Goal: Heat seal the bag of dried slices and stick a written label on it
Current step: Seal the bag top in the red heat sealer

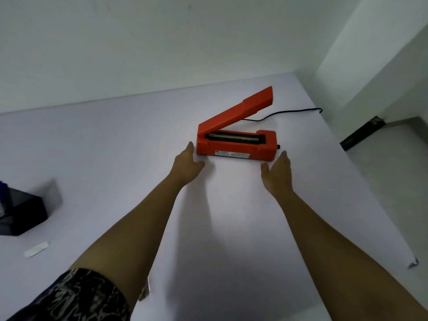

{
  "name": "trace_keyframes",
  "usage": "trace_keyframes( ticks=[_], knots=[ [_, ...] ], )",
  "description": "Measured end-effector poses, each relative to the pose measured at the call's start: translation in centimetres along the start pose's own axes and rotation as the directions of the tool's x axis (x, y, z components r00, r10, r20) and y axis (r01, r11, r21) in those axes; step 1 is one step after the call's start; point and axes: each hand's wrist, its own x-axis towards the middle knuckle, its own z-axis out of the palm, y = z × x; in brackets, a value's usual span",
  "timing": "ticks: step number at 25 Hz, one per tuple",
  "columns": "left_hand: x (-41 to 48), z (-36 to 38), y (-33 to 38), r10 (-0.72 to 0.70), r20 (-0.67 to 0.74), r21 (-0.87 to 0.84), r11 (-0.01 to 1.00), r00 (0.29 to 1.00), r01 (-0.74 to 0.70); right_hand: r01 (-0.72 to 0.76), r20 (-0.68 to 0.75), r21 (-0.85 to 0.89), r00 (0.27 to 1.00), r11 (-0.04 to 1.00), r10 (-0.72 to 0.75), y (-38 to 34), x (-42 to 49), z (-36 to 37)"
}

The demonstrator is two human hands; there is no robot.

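Both hands open, reaching toward the sealer.

Near left: small white paper label strip (37,249) flat on white tabletop (115,158). Farther: left hand (187,163) and right hand (278,172), fingers spread, holding nothing, flanking orange plastic heat sealer (236,144), lid arm raised; contact unclear. Beyond: black power cord (289,113).

Plain indoor room, bare white walls (162,42), one white table (115,147), tiled floor (393,170), kind unclear
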Motion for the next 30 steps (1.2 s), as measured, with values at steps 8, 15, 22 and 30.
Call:
trace_keyframes(
  ticks=[8, 15, 22, 30],
  knots=[
    [1.7, 1.4, 1.1, -0.052, -0.026, -0.147, 0.988, 0.998, 0.047, 0.059, 0.091, 0.085, 0.994, 0.995, -0.067, 1.5, 1.7, 0.2],
    [-2.8, 2.3, -0.7, -0.013, 0.004, -0.096, 0.995, 1.000, 0.013, 0.100, 0.028, 0.149, 0.994, 0.984, -0.106, 4.6, -5.3, 0.1],
    [-8.9, 2.6, -3.9, 0.023, 0.051, -0.080, 0.997, 0.998, -0.019, 0.084, -0.003, 0.141, 0.996, 0.986, -0.084, 6.1, -12.5, 0.1],
    [-11.1, -0.2, -7.2, 0.075, -0.073, -0.042, 0.996, 0.995, -0.078, -0.145, -0.053, 0.065, 0.987, 0.987, 0.149, 5.4, -15.9, 1.2]
  ],
)
